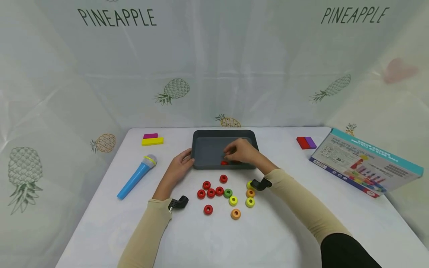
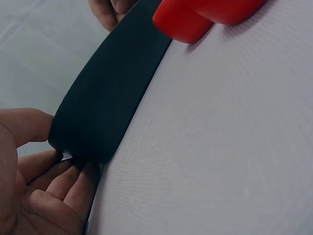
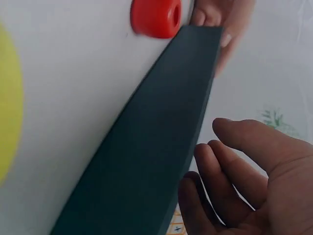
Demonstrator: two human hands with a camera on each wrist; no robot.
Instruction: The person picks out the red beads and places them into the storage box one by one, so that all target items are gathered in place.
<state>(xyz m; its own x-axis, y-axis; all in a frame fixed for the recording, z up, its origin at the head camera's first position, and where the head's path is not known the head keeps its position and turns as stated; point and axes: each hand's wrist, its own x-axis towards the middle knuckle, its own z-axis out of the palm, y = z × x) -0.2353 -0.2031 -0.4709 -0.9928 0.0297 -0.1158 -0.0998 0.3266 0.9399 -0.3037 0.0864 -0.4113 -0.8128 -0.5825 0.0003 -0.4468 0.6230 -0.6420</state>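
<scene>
- Grey tray sits flat at the far middle of the white table, its long side running left to right.
- Left hand grips the tray at its near left corner, thumb on the rim and the other fingers bent against the outer wall lower down.
- Right hand hangs over the right half of the tray, fingers loosely bent; the right wrist view shows a gap between thumb and fingertips, with nothing seen held there.
- Red ring lies inside the tray by the near wall, just below the right hand; a second reddish piece beside it is too hidden to make out.
- Six red rings lie on the table on the near side of the tray, mostly toward the left of the scatter.
- Green ring lies just right of the red ones.
- Three yellow rings and two orange rings lie farther right and nearer; one yellow ring is partly covered by the black camera on the right wrist.
- Blue microphone lies slantwise on the left, its grey head toward the far side.
- Yellow block and magenta block lie together at the far left.
- Red block and purple block lie side by side at the far right, near a printed box set at an angle by the right edge.
</scene>
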